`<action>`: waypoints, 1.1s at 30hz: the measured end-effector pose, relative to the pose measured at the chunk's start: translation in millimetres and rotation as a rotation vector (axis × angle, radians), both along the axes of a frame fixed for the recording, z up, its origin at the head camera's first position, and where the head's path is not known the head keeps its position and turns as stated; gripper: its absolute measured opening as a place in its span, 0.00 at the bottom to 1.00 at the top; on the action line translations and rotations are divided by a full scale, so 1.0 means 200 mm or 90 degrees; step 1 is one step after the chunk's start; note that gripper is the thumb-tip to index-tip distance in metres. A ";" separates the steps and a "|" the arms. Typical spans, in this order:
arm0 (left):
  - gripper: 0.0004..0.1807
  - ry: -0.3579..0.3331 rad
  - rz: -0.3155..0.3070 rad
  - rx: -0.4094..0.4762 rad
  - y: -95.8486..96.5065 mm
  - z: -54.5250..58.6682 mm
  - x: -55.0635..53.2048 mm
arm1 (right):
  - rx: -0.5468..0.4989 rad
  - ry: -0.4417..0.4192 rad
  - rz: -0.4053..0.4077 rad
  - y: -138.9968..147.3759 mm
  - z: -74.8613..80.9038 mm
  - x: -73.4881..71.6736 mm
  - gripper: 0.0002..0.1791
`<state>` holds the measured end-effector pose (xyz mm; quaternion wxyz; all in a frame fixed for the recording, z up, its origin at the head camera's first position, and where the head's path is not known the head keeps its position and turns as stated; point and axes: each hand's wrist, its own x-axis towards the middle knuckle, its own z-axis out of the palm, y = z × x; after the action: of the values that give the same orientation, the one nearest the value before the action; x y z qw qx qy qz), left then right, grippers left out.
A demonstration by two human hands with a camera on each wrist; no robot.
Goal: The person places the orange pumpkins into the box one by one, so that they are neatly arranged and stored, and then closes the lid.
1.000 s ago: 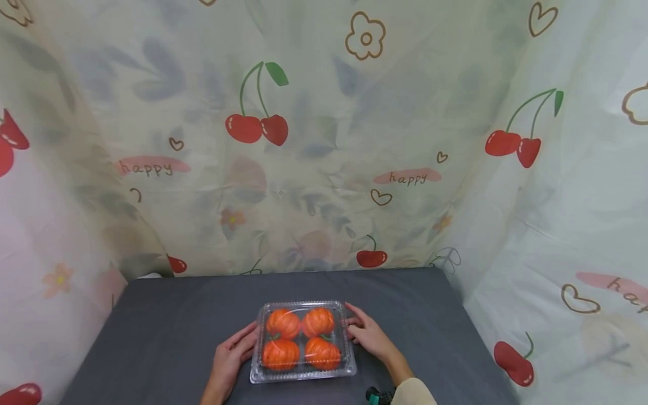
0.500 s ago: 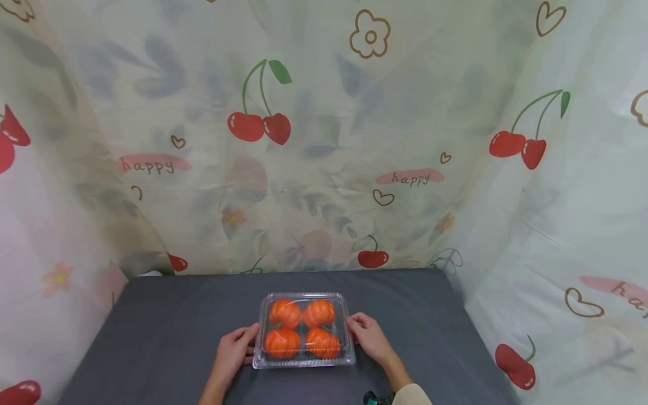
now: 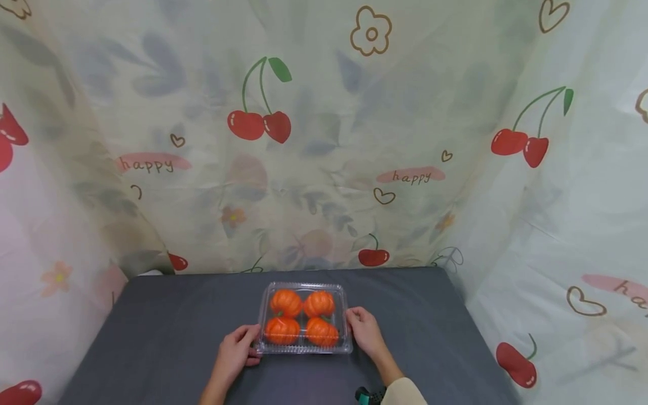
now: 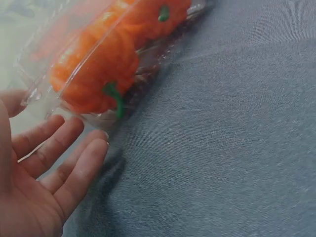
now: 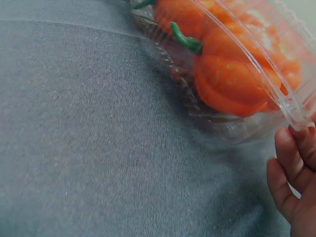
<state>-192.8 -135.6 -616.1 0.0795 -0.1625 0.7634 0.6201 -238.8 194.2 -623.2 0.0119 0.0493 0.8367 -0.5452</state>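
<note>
A clear plastic clamshell box (image 3: 305,349) holds several small orange pumpkins (image 3: 286,302) with green stems. Its lid is down. My left hand (image 3: 235,351) pinches the box's left rim near the front corner; in the left wrist view the thumb is on the rim and the other fingers (image 4: 81,170) reach out below it, fairly straight. On the opposite side my right hand (image 3: 365,332) pinches the rim between thumb and fingertips, with the lower fingers (image 5: 282,187) loosely bent in the right wrist view. Whether the box's bottom touches the cloth I cannot tell.
A dark grey cloth (image 3: 177,326) covers the table under the box. Curtains (image 3: 314,214) printed with cherries and hearts enclose the table at the back and both sides. A black and teal band (image 3: 369,396) shows near the right sleeve.
The box has moved away from me, toward the back of the table, with both hands following at its sides. The right hand's fingers have gone from extended to pinching the rim.
</note>
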 end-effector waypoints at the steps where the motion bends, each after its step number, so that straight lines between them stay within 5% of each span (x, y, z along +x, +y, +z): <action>1: 0.30 -0.004 -0.004 0.003 0.00 0.00 0.01 | 0.001 0.001 -0.006 0.00 0.00 -0.01 0.18; 10: 0.15 0.001 -0.011 0.068 0.03 -0.03 0.04 | 0.033 0.005 -0.023 0.00 0.02 -0.07 0.19; 16: 0.10 0.005 0.001 0.101 0.04 -0.03 0.04 | -0.021 -0.029 -0.024 0.00 0.03 -0.02 0.25; 24: 0.10 0.017 -0.012 0.156 0.05 -0.04 0.04 | -0.159 -0.186 0.114 0.04 0.03 0.10 0.21; 33: 0.08 0.026 -0.033 0.218 0.05 -0.05 0.04 | -0.286 -0.194 0.171 0.05 -0.02 0.16 0.17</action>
<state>-185.7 -125.9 -625.1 0.1063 -0.1145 0.6521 0.7418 -206.8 204.0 -628.1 0.2203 0.0158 0.6827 -0.6965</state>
